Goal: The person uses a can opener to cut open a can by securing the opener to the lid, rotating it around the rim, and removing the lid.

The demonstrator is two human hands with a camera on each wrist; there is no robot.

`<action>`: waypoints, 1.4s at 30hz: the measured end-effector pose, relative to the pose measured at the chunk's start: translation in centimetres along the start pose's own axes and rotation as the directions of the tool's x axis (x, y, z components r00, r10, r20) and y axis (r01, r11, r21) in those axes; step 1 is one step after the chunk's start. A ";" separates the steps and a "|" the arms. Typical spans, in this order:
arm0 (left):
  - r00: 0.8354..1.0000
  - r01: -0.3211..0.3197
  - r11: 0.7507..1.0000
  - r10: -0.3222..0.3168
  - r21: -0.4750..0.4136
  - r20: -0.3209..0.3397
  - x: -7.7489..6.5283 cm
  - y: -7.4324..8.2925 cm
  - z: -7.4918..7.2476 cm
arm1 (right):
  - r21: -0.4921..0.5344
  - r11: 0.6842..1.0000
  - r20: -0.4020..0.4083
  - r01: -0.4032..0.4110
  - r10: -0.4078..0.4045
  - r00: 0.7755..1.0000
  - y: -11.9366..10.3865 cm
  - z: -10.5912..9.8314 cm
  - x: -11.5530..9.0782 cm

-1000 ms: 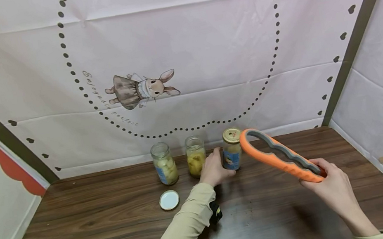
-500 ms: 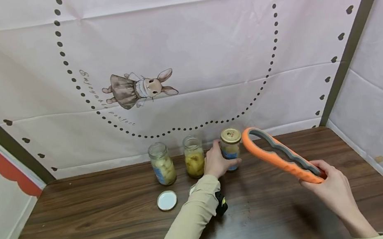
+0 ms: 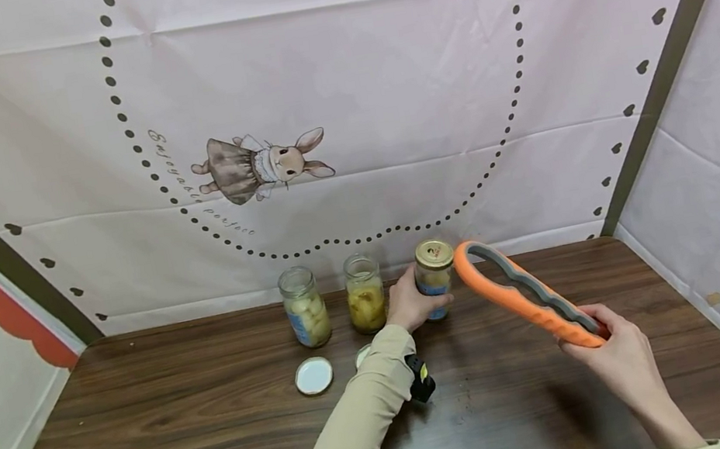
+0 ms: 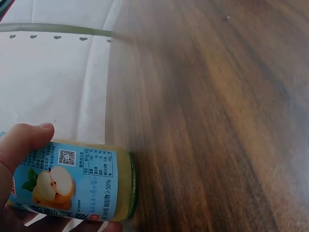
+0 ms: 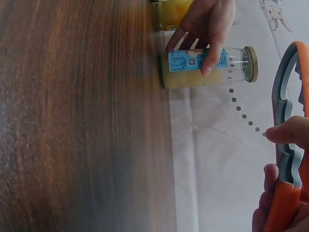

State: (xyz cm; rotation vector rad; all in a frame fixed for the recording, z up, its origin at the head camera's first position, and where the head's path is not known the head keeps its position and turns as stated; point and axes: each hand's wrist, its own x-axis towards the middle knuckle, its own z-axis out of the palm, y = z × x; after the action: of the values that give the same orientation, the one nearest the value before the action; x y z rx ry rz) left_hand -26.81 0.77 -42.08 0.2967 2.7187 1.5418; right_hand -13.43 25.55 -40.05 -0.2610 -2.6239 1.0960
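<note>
My left hand (image 3: 410, 304) grips a glass jar (image 3: 437, 277) with a gold lid at the back of the table, thumb on one side and fingers on the other. The left wrist view shows its blue label (image 4: 63, 186) with a cut pear on it. In the right wrist view the jar (image 5: 193, 78) has pale contents and its lid on. My right hand (image 3: 625, 363) holds an orange and grey jar opener (image 3: 521, 306) by one end. The opener's looped far end is raised beside the jar, overlapping no part of the lid.
Two lidless jars stand left of the gripped one: one with pale fruit pieces (image 3: 307, 315), one with yellow contents (image 3: 368, 308). A lid (image 3: 313, 376) lies white side up before them; another lid (image 3: 362, 354) is partly hidden by the left sleeve. A printed cloth (image 3: 382, 95) hangs behind the table.
My left hand has moved right, from beside the jar to a grip around it. The right hand and the jar opener have stayed almost still.
</note>
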 end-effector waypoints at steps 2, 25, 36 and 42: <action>1.000 -0.003 1.000 0.003 -0.005 -0.012 -0.1 -0.1 0.0 | 0.003 1.000 0.016 -0.012 0.012 1.000 0.0 0.1 0.0; 0.994 -0.108 0.994 0.107 0.020 0.028 -3.4 -0.7 -0.6 | 0.022 0.999 0.024 -0.032 0.032 0.999 0.2 0.6 -0.3; 0.989 -0.133 0.991 0.133 -0.016 0.061 -6.1 0.0 -1.8 | 0.009 0.997 0.018 0.081 -0.081 0.997 -1.2 0.8 -0.1; 0.985 -0.150 0.989 0.149 0.000 0.090 -7.5 0.3 -2.5 | -0.002 0.970 -0.001 0.243 -0.243 0.970 -2.8 1.1 0.2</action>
State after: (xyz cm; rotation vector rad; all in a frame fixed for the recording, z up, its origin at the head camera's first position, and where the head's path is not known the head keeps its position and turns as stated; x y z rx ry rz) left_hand -19.60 -2.44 -41.26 0.5677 2.6886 1.5117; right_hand -14.18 22.90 -38.71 0.0603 -2.5712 1.0087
